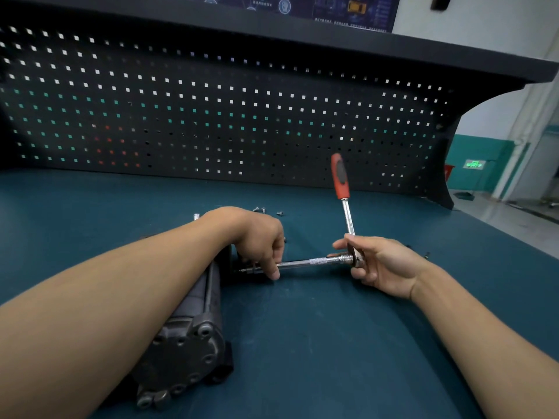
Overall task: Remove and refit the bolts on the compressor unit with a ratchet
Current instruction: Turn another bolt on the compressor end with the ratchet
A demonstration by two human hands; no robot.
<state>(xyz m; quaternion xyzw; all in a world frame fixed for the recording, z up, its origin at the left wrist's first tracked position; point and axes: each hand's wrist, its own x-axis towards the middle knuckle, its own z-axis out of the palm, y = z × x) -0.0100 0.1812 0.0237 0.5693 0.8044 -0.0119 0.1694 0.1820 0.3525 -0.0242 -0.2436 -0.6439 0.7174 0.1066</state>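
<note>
A dark grey compressor unit (184,352) lies on its side on the teal bench mat, partly hidden under my left forearm. A ratchet (348,213) with a red and black handle stands upright. Its head joins a long chrome extension bar (305,262) that runs horizontally left to the compressor's far end. My right hand (379,264) grips the ratchet head. My left hand (261,240) pinches the extension bar near the compressor. The socket tip and the bolt it meets are hidden behind my left fingers.
Several small loose bolts (261,209) lie on the mat (317,343) behind my left hand, and one more bolt (427,254) lies right of my right hand. A dark pegboard (211,116) backs the bench under a shelf. The bench's right edge borders an open floor.
</note>
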